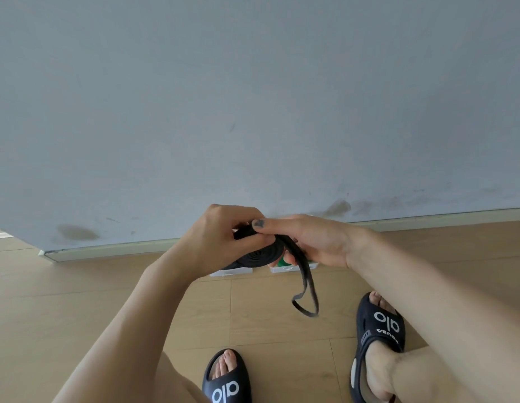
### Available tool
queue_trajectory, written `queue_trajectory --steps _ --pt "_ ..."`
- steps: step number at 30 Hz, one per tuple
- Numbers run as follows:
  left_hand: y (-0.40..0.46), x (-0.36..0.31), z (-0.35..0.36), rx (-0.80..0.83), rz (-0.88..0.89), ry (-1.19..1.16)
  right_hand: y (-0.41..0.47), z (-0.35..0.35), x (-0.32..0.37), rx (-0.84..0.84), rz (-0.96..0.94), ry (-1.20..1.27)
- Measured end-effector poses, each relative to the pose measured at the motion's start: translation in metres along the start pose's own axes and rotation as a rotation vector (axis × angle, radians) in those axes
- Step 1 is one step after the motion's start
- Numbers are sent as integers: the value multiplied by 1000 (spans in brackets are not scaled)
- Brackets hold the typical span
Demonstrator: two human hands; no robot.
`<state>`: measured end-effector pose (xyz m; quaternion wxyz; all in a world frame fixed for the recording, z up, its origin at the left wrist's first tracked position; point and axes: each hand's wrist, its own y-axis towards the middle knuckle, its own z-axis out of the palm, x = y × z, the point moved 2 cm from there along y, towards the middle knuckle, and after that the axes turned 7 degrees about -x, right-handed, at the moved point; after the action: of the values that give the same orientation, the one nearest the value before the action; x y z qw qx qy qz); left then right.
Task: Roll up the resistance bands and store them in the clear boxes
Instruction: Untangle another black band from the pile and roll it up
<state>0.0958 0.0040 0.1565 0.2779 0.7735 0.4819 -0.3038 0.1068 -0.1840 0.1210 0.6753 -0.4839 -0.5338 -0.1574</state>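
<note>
Left hand (221,239) and right hand (308,242) both pinching black band (261,253) coil above clear boxes (293,267); loose tail, maybe unwinding if grip relaxes.

A floor (93,289) of pale wooden planks is seen, met by a white skirting (107,251) at its far edge. Two clear boxes (232,271) are set on it near that edge. Two black slippers (381,327) are planted nearer.
</note>
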Motion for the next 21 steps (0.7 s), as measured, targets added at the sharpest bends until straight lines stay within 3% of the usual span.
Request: queue_trajectory --steps 6,14,18,21 --pt "-1 2 -10 -49 -44 -174 -14 -11 9 125 71 116" --pt "1 -2 1 12 -18 56 -12 -4 9 14 87 2" --pt "0 -2 -6 -57 -43 -81 -17 -9 12 98 119 14" --pt "-2 -3 -10 -92 -71 -196 -16 -9 11 201 70 171"
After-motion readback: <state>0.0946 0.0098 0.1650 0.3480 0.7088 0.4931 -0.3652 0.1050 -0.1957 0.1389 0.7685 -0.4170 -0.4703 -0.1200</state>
